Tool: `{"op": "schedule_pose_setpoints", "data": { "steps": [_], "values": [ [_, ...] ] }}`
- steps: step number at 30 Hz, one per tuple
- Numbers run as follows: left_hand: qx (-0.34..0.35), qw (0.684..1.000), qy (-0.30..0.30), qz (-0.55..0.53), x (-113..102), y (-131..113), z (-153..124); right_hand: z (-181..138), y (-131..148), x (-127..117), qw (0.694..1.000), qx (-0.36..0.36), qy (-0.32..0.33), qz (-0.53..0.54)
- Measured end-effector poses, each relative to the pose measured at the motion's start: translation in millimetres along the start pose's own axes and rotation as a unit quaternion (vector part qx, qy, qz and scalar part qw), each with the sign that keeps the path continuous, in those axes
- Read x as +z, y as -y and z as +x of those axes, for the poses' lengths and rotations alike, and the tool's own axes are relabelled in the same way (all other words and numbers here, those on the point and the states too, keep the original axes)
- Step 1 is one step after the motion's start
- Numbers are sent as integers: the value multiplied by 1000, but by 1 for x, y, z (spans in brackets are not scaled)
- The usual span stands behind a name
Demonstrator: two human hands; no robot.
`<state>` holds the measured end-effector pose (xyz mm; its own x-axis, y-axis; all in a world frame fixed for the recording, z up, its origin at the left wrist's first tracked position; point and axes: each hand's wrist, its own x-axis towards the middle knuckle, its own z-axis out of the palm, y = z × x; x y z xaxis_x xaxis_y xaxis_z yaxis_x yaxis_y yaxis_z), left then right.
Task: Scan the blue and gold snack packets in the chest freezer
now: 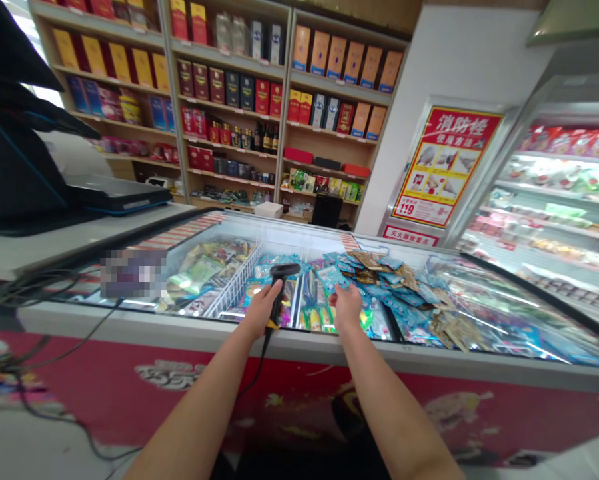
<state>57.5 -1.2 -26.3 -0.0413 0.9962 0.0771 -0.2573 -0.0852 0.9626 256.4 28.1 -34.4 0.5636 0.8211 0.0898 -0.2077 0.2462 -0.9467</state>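
My left hand (263,308) is wrapped round the grip of a black barcode scanner (285,269) with a yellow lower end, its cable hanging down the freezer front. To its right, my right hand (346,308) pinches a small blue-and-white packet (332,277) over the freezer. Just beyond that hand, a pile of blue packets (379,277) and brown packets (454,328) lies spread on the glass top. Below both hands, colourful packs (316,317) show inside the chest freezer (299,339). The print on the held packet is too small to read.
A white wire basket (236,277) divides the freezer. Loose black cables (22,373) hang at the left, near a counter (104,230) with a dark terminal (19,160). Behind stand shelves of boxes (229,87); a lit display cooler (559,213) is at the right.
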Motion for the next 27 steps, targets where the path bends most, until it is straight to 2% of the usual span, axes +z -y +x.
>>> {"op": "schedule_pose_setpoints", "data": {
  "steps": [2, 5, 8, 18, 27],
  "values": [
    [-3, 1000, 0, 6, 0, 0, 0, 4, 11, -20, 998, 34, -47, 37],
    [-12, 1000, -7, 13, 0, 1, 0, 15, 23, -42, 993, 86, -60, 62],
    [-4, 1000, -15, 8, 0, 2, 1, 22, 29, -51, 990, 110, -64, 63],
    [25, 999, -32, -11, 2, -3, -5, 8, 16, -49, 998, 30, -54, 14],
    [29, 999, -38, -4, 3, -4, -6, 25, 23, -49, 996, -5, -75, -53]
  ]
}}
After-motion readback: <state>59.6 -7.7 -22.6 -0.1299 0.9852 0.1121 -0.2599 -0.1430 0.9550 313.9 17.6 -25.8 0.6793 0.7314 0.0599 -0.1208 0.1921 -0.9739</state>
